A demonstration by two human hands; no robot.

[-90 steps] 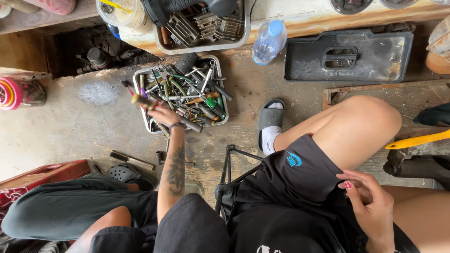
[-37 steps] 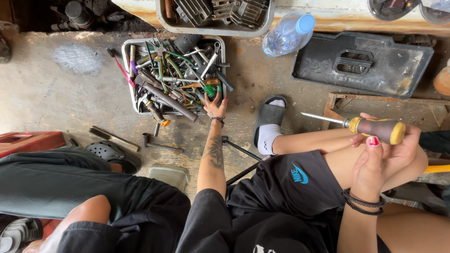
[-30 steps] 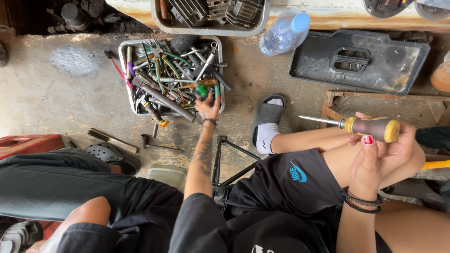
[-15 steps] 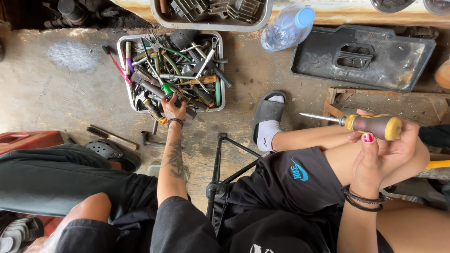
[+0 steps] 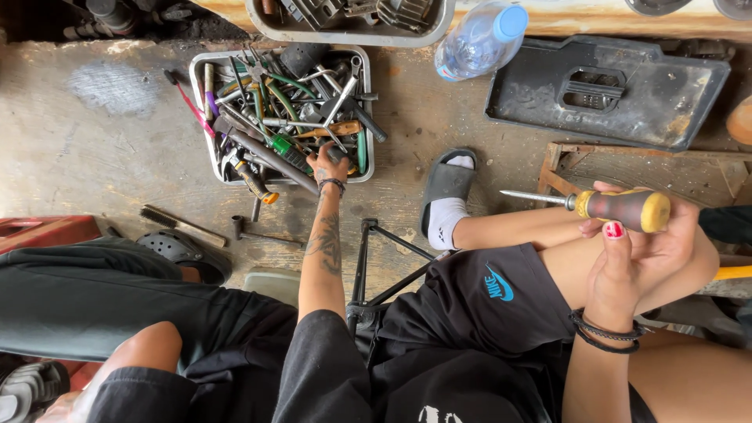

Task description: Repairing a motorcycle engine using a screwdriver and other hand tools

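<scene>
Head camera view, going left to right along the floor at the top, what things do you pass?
Metal tray of hand tools, with the left hand reaching into it → clear plastic water bottle with a blue cap → flat black case → screwdriver held in the right hand.

Left hand [image 5: 327, 166] fingertips buried among tools [image 5: 274, 117].

Two hands: left hand [image 5: 327, 166] and right hand [image 5: 642, 251]. One screwdriver [image 5: 607, 207] with a yellow-and-brown handle. Two metal trays: one tool tray [image 5: 205, 61] on the floor, one parts tray [image 5: 352, 35] above it. One plastic water bottle [image 5: 479, 41]. One black flat case [image 5: 607, 92]. One grey slide sandal [image 5: 445, 182]. Tools in the tray too tangled to count.
</scene>
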